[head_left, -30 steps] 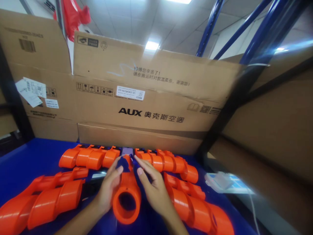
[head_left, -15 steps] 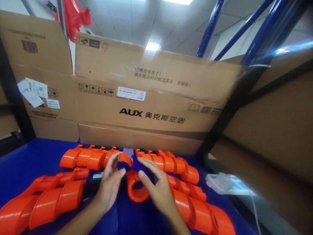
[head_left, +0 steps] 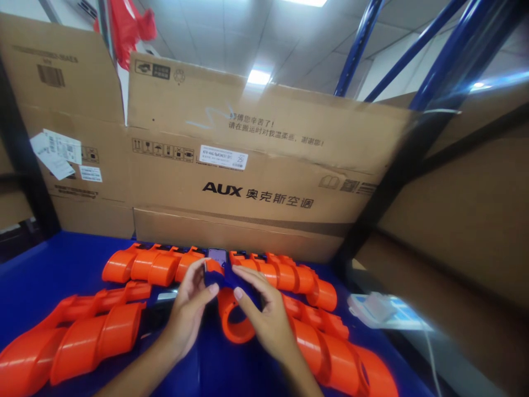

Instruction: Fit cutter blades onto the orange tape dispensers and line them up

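Both my hands meet over one orange plastic housing (head_left: 231,317) standing on the blue worktop (head_left: 49,264), its round open collar facing me and its long axis running away toward the cartons. My left hand (head_left: 188,314) pinches the narrow far tip between thumb and fingers; my right hand (head_left: 264,320) lies curled over the right flank, fingers loosely bent, touching more than clamping. Left of my wrist lie stacked housings (head_left: 74,342), right of it another stack (head_left: 330,353). Beyond, a back row of housings (head_left: 152,266), a phone (head_left: 217,256), then the AUX carton (head_left: 256,182).
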Demonstrator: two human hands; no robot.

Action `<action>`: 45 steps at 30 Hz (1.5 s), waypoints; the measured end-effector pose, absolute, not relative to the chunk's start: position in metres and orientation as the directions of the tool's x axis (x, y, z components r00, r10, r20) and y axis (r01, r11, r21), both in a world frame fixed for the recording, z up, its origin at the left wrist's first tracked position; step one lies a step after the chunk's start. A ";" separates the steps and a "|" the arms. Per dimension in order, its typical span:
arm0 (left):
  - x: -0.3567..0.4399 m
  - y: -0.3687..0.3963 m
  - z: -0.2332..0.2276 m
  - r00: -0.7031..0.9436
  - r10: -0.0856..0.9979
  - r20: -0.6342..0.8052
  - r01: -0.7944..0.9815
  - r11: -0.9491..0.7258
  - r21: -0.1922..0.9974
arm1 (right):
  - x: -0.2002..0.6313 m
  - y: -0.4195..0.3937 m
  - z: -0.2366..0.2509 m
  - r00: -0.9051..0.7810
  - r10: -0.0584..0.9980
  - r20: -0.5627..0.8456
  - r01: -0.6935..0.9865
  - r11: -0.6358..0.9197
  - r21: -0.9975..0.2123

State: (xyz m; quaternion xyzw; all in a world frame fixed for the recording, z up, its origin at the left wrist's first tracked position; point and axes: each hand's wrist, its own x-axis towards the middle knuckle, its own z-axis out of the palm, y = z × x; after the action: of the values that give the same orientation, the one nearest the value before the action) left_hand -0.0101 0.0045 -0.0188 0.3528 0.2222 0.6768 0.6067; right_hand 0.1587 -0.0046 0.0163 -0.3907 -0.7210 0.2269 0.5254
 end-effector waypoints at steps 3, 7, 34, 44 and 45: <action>-0.010 0.006 -0.018 -0.021 0.979 0.203 -0.658 -0.167 0.734 | 0.159 -0.004 0.015 -0.135 0.810 0.570 0.323 0.580 -0.748; -0.010 0.007 -0.018 -0.028 0.982 0.188 -0.653 -0.160 0.740 | 0.159 -0.002 0.014 -0.121 0.818 0.562 0.321 0.568 -0.758; -0.020 0.028 -0.028 -0.067 0.953 0.294 -0.343 -0.299 0.890 | 0.168 0.005 0.005 -0.296 0.679 0.672 0.711 0.626 -0.319; -0.019 0.031 -0.029 -0.127 0.934 0.335 -0.332 -0.358 0.873 | 0.167 0.008 -0.002 -0.355 0.605 0.713 0.743 0.645 -0.177; -0.019 0.030 -0.030 -0.123 0.934 0.335 -0.330 -0.357 0.874 | 0.167 0.007 -0.002 -0.353 0.606 0.713 0.744 0.644 -0.178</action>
State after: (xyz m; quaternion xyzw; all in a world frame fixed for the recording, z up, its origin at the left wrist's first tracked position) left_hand -0.0194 0.0303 -0.0296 0.4696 0.3216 0.6769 0.4667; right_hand 0.1668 0.0073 -0.0020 -0.4127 -0.8179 -0.0883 0.3911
